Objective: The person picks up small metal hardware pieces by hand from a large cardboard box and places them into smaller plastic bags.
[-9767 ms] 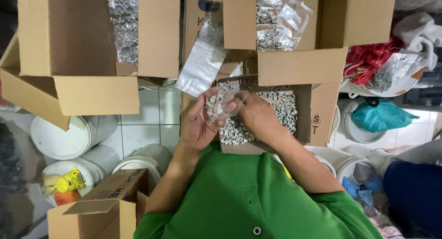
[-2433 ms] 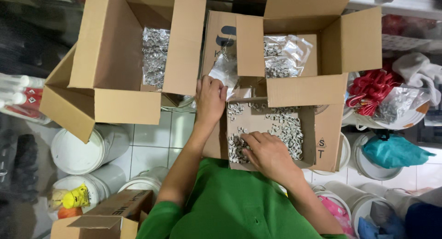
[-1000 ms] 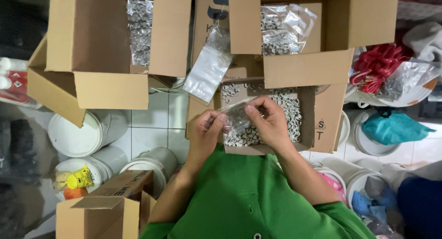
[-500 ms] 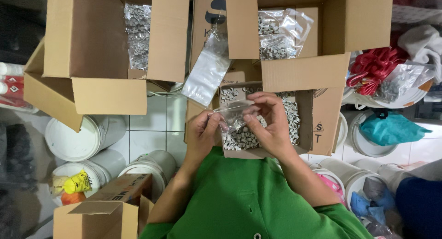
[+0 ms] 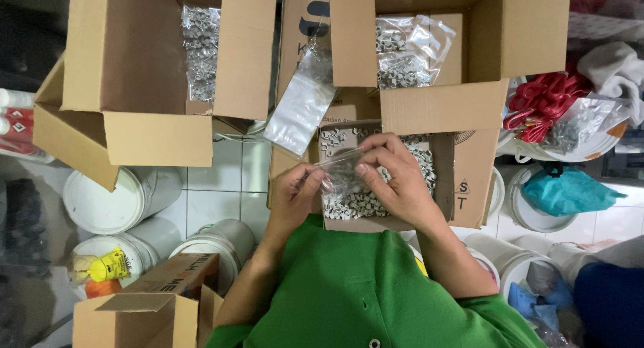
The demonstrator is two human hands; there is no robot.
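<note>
Small clear bag (image 5: 342,174): pinched between fingertips of left hand (image 5: 292,197) and right hand (image 5: 396,177); contents probably small white clips. Below fingers: open box of clips (image 5: 402,217).

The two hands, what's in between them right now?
In the head view, a small clear plastic bag spans the gap between the left hand and the right hand, pinched by both. Below it sits an open box of small grey pieces.

1. The small clear bag (image 5: 342,174) is mostly covered by the fingers of the left hand (image 5: 292,197) and right hand (image 5: 396,180).
2. The cardboard box of small pale parts (image 5: 463,187) has its near edge hidden behind the green shirt (image 5: 362,287).
3. The top boxes are cut off by the picture's edge.
</note>
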